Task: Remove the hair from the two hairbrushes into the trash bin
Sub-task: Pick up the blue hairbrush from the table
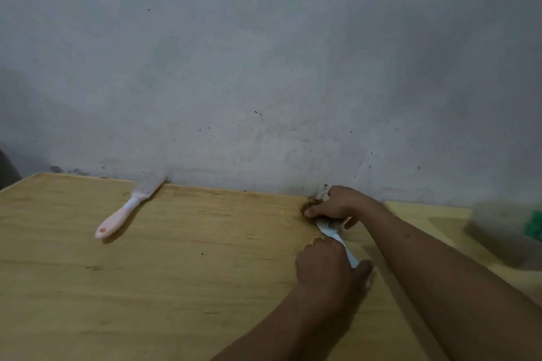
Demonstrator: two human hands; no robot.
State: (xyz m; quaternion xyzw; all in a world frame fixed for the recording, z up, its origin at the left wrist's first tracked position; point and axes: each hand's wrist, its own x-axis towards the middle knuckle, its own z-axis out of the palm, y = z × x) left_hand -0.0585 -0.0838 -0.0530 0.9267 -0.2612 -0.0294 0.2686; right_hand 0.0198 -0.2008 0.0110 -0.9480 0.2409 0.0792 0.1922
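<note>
A pink hairbrush lies on the wooden table at the back left, its bristle head near the wall, untouched. At the right, my left hand grips the handle of a light blue hairbrush. My right hand covers its bristle head, fingers pinched on a dark clump of hair there. Most of the blue brush's head is hidden under my right hand. A blurred pale container with something green, perhaps the bin, sits at the far right.
A grey stained wall stands directly behind the table. A second, lower pale surface runs along the table's right side, where the blurred container rests. A dark object shows at the far left edge.
</note>
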